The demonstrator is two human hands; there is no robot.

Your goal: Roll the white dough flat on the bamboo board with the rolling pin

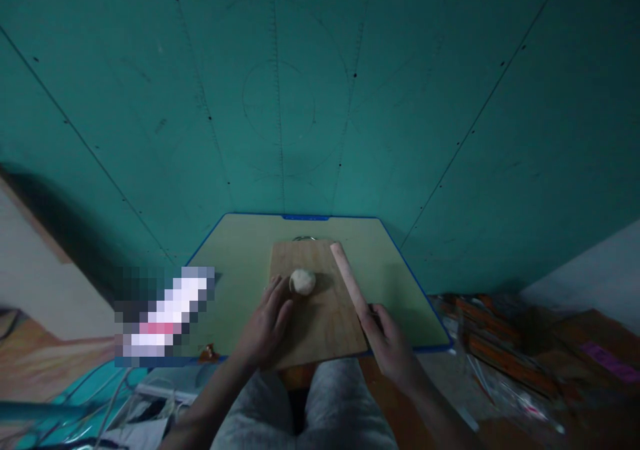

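Observation:
A pale, rounded lump that looks like dough (303,282) rests on a wooden cutting board (320,333). My left hand (273,317) lies on the board's left side with its fingers stretched out, the tips right beside the lump; whether they touch it I cannot tell. In my right hand (387,343) is a plain wooden rolling pin (349,280), gripped near its lower end. The pin slants up and left along the board's right side, its far end near the top right corner.
The board lies on a small pale table (400,283) with blue edging, against a green wall (320,103). A blurred-out object (170,310) stands at the table's left. Clutter and cables fill the floor left; boxes and wrapped items (505,350) lie right.

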